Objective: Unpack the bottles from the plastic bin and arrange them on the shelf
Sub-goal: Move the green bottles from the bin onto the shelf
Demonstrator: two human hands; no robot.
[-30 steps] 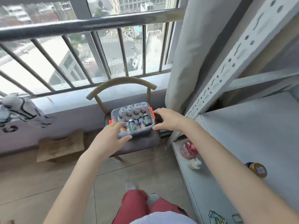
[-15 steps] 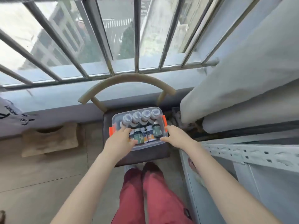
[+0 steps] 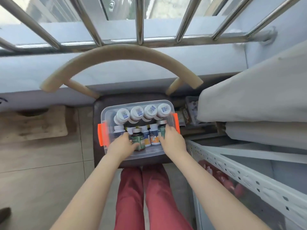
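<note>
A clear plastic bin (image 3: 132,104) with orange latches stands on a dark chair seat (image 3: 97,117). Its far row holds several white-capped bottles (image 3: 138,112). The near row holds smaller labelled bottles. My left hand (image 3: 120,145) reaches into the bin, fingers curled round a dark green bottle (image 3: 139,141) with a metal cap. My right hand (image 3: 172,138) is also inside, gripping a green bottle (image 3: 161,128) at the bin's right end. The white metal shelf (image 3: 232,168) stands to my right, with its boards mostly out of view.
The chair's curved wooden back (image 3: 121,53) arches behind the bin, under steel window bars (image 3: 140,22). Grey folded fabric (image 3: 249,90) overhangs the shelf at the right. A red item (image 3: 221,177) lies on a lower shelf board. A brown mat (image 3: 33,123) lies on the floor to the left.
The view has closed in and tilted down over the bin. Both hands moved from the bin's outer sides into it and took hold of bottles.
</note>
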